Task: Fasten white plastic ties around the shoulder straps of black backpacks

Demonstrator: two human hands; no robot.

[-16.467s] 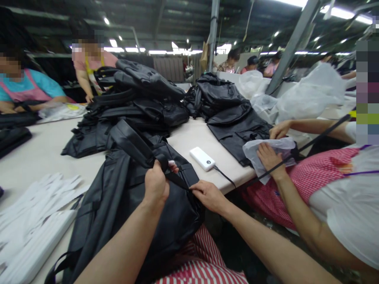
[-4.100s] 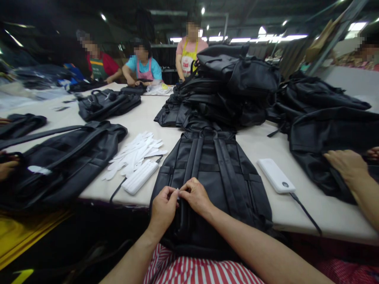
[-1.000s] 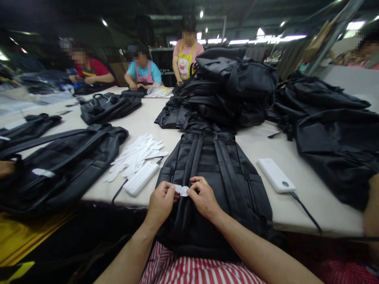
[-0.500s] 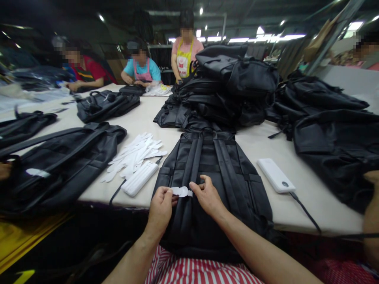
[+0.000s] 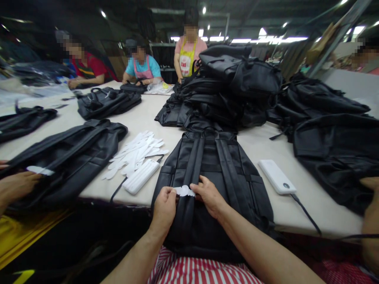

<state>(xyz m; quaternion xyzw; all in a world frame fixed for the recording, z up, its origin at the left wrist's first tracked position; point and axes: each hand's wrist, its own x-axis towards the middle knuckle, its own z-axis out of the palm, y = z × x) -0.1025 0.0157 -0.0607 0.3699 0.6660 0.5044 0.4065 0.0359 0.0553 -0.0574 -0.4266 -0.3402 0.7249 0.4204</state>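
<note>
A black backpack [image 5: 233, 189] lies on its front in front of me, its padded shoulder straps [image 5: 192, 165] facing up. A white paper strip [image 5: 185, 191] with scalloped edges lies across the straps. My left hand [image 5: 163, 209] pinches the strip's left end. My right hand [image 5: 207, 196] holds the right end, with its fingers against the strap. The part of the strip behind the strap is hidden.
Several white strips [image 5: 134, 156] lie heaped on the table [image 5: 94, 185] beside a white power bank [image 5: 141, 176]. Another power bank [image 5: 276, 176] trails a black cable. Black backpacks [image 5: 219, 94] are stacked ahead. Co-workers' hands [image 5: 17, 186] rest on a bag at the left.
The white strip has moved from above the bag down onto the shoulder strap. My right hand has moved in closer to it and lower.
</note>
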